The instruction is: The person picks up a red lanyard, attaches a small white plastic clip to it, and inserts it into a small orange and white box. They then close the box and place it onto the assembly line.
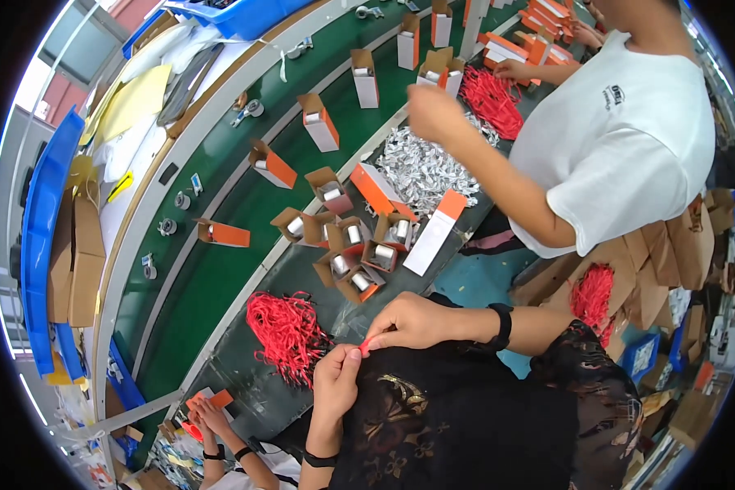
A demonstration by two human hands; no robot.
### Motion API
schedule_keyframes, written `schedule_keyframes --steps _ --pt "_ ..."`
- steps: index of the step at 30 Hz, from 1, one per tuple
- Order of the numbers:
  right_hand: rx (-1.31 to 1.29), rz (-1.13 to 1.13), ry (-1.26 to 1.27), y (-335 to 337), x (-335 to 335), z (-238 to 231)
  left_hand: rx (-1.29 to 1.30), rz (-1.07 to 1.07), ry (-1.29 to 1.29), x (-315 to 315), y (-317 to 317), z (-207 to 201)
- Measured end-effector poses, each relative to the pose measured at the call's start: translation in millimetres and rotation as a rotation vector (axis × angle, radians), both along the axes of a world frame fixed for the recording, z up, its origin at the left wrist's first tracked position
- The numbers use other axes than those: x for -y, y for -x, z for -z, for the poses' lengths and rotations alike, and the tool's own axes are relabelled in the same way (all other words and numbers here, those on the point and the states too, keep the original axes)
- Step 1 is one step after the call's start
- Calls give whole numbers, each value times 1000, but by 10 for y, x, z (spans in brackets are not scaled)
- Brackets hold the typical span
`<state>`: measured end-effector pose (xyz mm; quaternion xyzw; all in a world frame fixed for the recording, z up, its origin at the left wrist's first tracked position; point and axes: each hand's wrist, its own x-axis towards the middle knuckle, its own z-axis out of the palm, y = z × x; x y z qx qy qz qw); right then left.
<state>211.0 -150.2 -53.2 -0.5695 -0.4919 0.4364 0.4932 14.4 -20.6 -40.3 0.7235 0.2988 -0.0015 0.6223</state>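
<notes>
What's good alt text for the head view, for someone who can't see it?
A person's left hand and right hand pinch a small red piece near a pile of red strips. Beyond, open cartons line a green conveyor; a co-worker in white is at upper right.

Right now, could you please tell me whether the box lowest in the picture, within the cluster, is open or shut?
The box is open: its end is uncovered, and a silvery cylinder shows inside.
</notes>
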Motion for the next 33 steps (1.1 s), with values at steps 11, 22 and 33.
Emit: schedule_keyframes --steps 11,22,33 --pt "630 771 565 -1803 61 2032 82 -478 61 -164 168 78" --pt "705 709 482 -2049 -392 2027 180 -580 65 -165 176 -36" --pt "-920 857 -167 -1216 -170 579 441 -587 268 -224 -303 -178"
